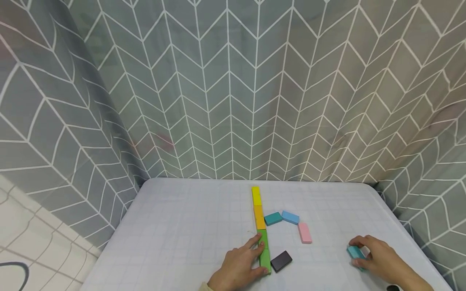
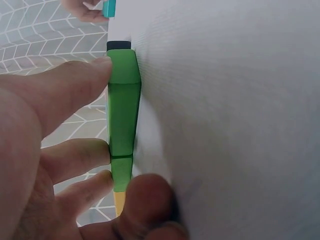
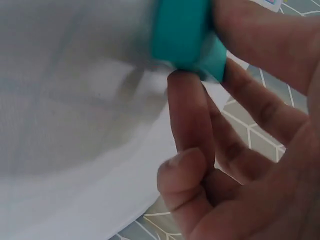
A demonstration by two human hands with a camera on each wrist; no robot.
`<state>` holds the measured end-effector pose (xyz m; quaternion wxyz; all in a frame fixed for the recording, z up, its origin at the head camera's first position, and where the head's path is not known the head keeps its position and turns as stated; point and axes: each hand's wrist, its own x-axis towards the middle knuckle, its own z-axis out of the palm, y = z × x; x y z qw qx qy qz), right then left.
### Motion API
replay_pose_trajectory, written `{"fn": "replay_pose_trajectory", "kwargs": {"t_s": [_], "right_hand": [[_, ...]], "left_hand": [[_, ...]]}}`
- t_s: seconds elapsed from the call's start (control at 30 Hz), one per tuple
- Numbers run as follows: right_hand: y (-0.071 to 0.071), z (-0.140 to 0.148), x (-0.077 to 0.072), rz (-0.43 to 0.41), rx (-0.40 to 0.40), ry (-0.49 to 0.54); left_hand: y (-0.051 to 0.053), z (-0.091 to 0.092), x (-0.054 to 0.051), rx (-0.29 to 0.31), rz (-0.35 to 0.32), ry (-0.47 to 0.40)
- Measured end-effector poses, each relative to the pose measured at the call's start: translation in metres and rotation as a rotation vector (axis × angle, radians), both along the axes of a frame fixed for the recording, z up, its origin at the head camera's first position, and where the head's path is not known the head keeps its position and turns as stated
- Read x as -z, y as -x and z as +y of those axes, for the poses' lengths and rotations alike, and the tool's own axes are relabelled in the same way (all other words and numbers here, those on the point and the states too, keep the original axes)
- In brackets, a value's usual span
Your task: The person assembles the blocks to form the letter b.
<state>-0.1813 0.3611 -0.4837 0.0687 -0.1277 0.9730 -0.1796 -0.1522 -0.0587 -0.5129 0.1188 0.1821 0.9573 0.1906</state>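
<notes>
In the head view, my left hand rests against two green blocks at the near end of a straight row. Its thumb and fingertips touch the green blocks' sides and top, as the left wrist view also shows. Beyond them the row goes on with an orange block and a yellow block. On the right of the table, my right hand pinches a teal block between thumb and fingers, at or just above the surface. A black block lies beside the near green one.
From the row's right side a dark teal block, a light blue block and a pink block form a curve. All lie on a white table. Patterned grey curtains hang behind and at both sides.
</notes>
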Motion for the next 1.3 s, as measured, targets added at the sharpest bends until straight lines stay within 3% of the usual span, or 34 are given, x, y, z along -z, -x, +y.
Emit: {"fn": "replay_pose_trajectory", "kwargs": {"t_s": [0.07,0.17,0.27,0.4,0.5,0.63,0.97,1.3], "right_hand": [[-0.001,-0.004,0.001,0.030,0.055,-0.020],[-0.001,-0.011,0.005,0.078,0.074,-0.045],[-0.003,-0.021,0.008,0.055,0.098,-0.034],[-0.007,-0.031,0.006,-0.004,0.069,0.047],[-0.011,-0.032,0.001,-0.035,-0.016,0.126],[-0.013,-0.035,-0.003,-0.062,-0.061,0.152],[-0.015,-0.074,0.000,-0.073,0.095,0.030],[-0.018,-0.111,0.004,0.021,0.087,0.083]], "left_hand": [[0.000,0.000,0.000,0.000,-0.004,0.003],[0.000,0.001,-0.001,-0.005,-0.006,0.001],[0.000,0.001,0.000,-0.007,-0.005,-0.001],[0.000,0.002,0.000,0.001,-0.003,-0.012],[-0.001,0.002,-0.001,0.001,-0.003,-0.018],[-0.001,0.001,-0.002,-0.004,0.003,-0.018],[0.001,0.002,-0.001,-0.003,0.007,-0.014],[0.001,0.001,-0.001,-0.004,-0.010,-0.007]]}}
